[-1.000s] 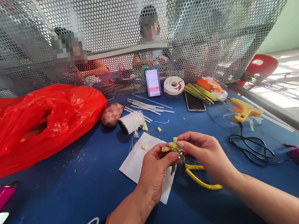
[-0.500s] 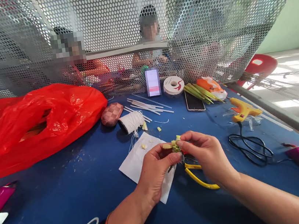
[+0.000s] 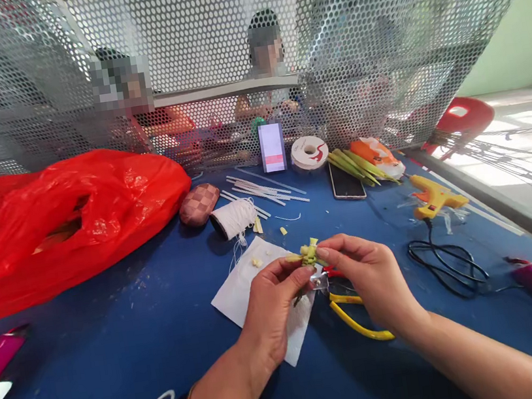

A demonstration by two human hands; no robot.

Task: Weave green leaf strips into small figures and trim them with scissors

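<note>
Between my two hands is a small woven piece of yellow-green leaf strips (image 3: 309,254). My left hand (image 3: 274,294) pinches its left side between thumb and fingers. The thumb and fingertips of my right hand (image 3: 362,265) are closed on its right side, so part of it is hidden. Under my right hand lies a pair of yellow-handled pliers (image 3: 360,326), whose metal head shows just below the woven piece. A sheet of white paper (image 3: 239,292) with small pale scraps (image 3: 256,262) on it lies beneath my left hand.
A red plastic bag (image 3: 145,183) fills the left side. Toward the back are a string spool (image 3: 239,216), white sticks (image 3: 265,190), a ribbon roll (image 3: 309,152) and green leaves (image 3: 353,167) over a phone (image 3: 347,187). A yellow glue gun (image 3: 436,195) trails its black cord at right.
My hands have turned the woven piece slightly, and more of its top shows. The metal head of the pliers is now more visible. Both hands keep their grip.
</note>
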